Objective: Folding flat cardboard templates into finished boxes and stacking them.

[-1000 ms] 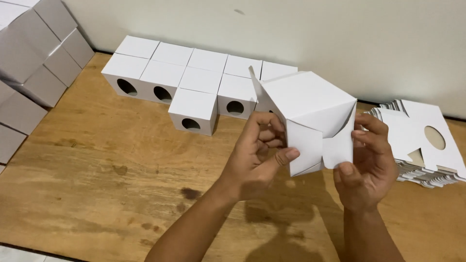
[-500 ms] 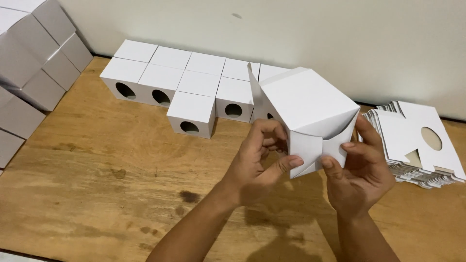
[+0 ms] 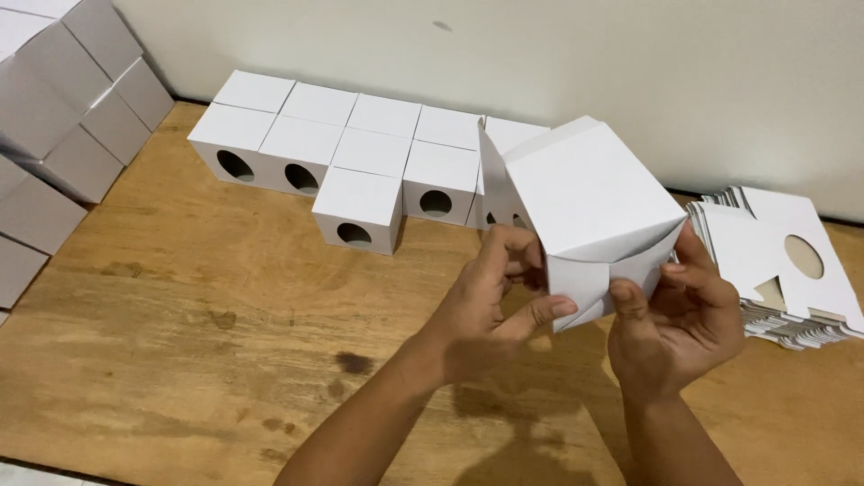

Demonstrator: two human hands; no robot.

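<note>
1. The white cardboard box [image 3: 589, 202] was held off the table [image 3: 180, 342] at centre right of the frame, tilted, with both hands closed on its lower flaps. The left hand [image 3: 486, 315] pinched one bottom flap between thumb and fingers, and the right hand [image 3: 679, 319] gripped the other side with its thumb pressed on the flap edge. Neither hand was spread wide.

2. The flaps looked only partly tucked. Uneven pressure from the two thumbs could have creased a flap rather than seated it, leaving a bottom that would not lie flat.

3. The box hung on finger grip alone. A slip of either thumb could have let the flaps spring open, or let the box drop.

4. A tall side flap stood up at the box's upper left corner, close to the row of finished boxes [image 3: 360, 162] with round holes along the wall [image 3: 540, 54]. A swing of the box that way could have knocked the nearest one out of line.

5. The stack of flat blanks [image 3: 783, 270] lay just beside the right hand at the right edge of the frame. A careless elbow or wrist could have fanned the stack or pushed sheets off the table.

6. Further grey-white boxes [image 3: 54, 135] piled at upper left stood well apart and seemed at no risk.
</note>
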